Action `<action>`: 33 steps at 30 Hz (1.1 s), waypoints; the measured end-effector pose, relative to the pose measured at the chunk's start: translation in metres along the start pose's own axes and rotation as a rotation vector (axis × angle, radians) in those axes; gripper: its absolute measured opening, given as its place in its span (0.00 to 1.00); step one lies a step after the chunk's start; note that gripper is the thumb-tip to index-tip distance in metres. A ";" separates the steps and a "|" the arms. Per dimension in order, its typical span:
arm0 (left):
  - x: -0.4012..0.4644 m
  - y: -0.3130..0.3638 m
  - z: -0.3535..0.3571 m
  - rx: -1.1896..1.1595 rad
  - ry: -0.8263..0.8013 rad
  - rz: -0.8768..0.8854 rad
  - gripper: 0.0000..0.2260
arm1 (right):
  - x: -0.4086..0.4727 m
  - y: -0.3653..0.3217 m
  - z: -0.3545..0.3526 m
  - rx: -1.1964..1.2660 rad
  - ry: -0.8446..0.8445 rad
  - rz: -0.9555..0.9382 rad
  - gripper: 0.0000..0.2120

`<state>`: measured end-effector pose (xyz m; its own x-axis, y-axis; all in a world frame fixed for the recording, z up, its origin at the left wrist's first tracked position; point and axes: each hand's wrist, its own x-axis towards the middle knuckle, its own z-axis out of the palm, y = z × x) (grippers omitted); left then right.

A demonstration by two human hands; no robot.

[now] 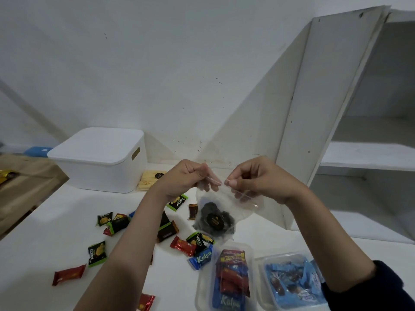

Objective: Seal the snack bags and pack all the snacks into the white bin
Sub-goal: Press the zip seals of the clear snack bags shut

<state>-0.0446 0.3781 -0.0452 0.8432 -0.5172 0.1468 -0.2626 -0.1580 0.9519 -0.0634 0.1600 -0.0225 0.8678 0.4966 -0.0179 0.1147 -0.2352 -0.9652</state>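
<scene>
Thin, limp plastic, the clear zip bag sags under dark snacks, so we judge its top strip the place to hold, where our left hand and right hand pinch it.

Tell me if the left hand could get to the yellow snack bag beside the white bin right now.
Probably not yet: the left hand and right hand both pinch the clear zip bag. Otherwise the way to the yellow snack bag looks open.

"Kalpa" on blue wrapper; "Nextar" on black-green packet
</scene>
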 end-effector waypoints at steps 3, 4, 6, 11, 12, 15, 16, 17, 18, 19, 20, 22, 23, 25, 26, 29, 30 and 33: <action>-0.001 -0.002 0.003 0.008 0.015 0.006 0.22 | -0.003 0.002 0.001 0.060 -0.025 0.047 0.04; 0.000 -0.002 0.004 0.012 0.035 0.007 0.21 | -0.004 0.002 0.002 0.065 -0.029 0.051 0.04; 0.001 -0.004 0.007 0.030 0.105 0.000 0.20 | -0.005 0.004 0.003 0.086 -0.028 0.053 0.05; 0.005 -0.009 0.022 -0.009 0.341 -0.077 0.13 | -0.002 0.014 0.013 0.231 0.044 0.092 0.07; 0.006 -0.010 0.026 0.021 0.428 -0.106 0.10 | 0.000 0.017 0.015 0.260 0.069 0.094 0.07; 0.005 -0.014 0.044 0.171 0.702 -0.176 0.10 | 0.002 0.024 0.021 0.338 0.169 0.098 0.07; 0.004 -0.016 0.050 0.162 0.737 -0.191 0.12 | 0.003 0.027 0.022 0.356 0.206 0.094 0.08; 0.003 -0.017 0.054 0.119 0.731 -0.221 0.13 | 0.003 0.029 0.023 0.362 0.239 0.084 0.08; 0.002 -0.016 0.058 0.045 0.698 -0.267 0.15 | 0.002 0.031 0.024 0.352 0.266 0.069 0.08; 0.001 -0.014 0.061 -0.043 0.652 -0.316 0.15 | 0.002 0.034 0.025 0.332 0.283 0.056 0.07; 0.000 -0.012 0.063 -0.127 0.609 -0.352 0.15 | 0.003 0.036 0.026 0.308 0.292 0.050 0.07; -0.001 -0.009 0.067 -0.219 0.556 -0.388 0.14 | 0.003 0.040 0.027 0.278 0.293 0.063 0.07; -0.001 -0.009 0.067 -0.235 0.537 -0.395 0.13 | 0.003 0.042 0.028 0.273 0.292 0.074 0.07; -0.001 -0.010 0.068 -0.249 0.506 -0.406 0.14 | 0.003 0.046 0.029 0.274 0.292 0.090 0.06; -0.002 -0.010 0.067 -0.251 0.496 -0.410 0.14 | 0.003 0.048 0.030 0.276 0.292 0.097 0.06; -0.004 -0.010 0.064 -0.246 0.476 -0.396 0.10 | 0.004 0.052 0.032 0.284 0.290 0.105 0.05; -0.004 -0.011 0.062 -0.236 0.468 -0.386 0.09 | 0.005 0.052 0.033 0.290 0.291 0.108 0.04; -0.003 -0.011 0.057 -0.203 0.445 -0.382 0.08 | 0.007 0.054 0.034 0.304 0.295 0.119 0.05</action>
<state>-0.0712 0.3334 -0.0711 0.9862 -0.0489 -0.1583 0.1543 -0.0768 0.9850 -0.0677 0.1788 -0.0839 0.9724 0.2102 -0.1011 -0.1038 0.0021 -0.9946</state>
